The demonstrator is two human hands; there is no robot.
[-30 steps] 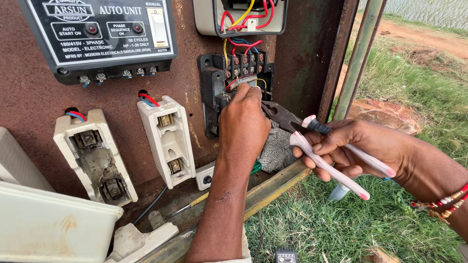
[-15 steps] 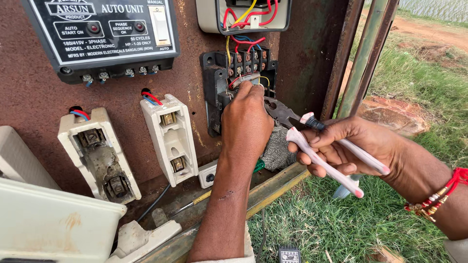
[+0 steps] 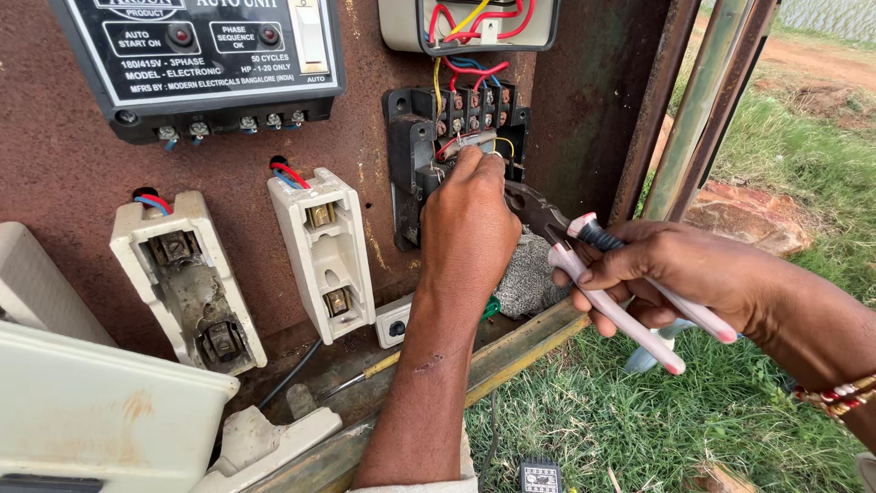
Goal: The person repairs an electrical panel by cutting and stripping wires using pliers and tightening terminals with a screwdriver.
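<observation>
My left hand [image 3: 467, 228] reaches up to the black terminal block [image 3: 456, 119] on the rusty panel, its fingertips pinched on a thin wire at the block's lower terminals. My right hand [image 3: 671, 269] grips a pair of pliers [image 3: 607, 274] with pale pink handles; the dark jaws point left toward the block, just beside my left hand's knuckles. Red, yellow and blue wires [image 3: 461, 41] run from the block up into a white box [image 3: 470, 23].
A black control unit [image 3: 205, 59] hangs at upper left. Two open white fuse holders [image 3: 187, 278] [image 3: 321, 251] sit below it. A screwdriver [image 3: 360, 376] lies on the cabinet's lower ledge. A rusty door frame [image 3: 703, 100] stands right, with grass [image 3: 630, 420] below.
The view has shifted slightly. My left hand stays at the terminal block, and my right hand with the pliers has edged a little closer to it.
</observation>
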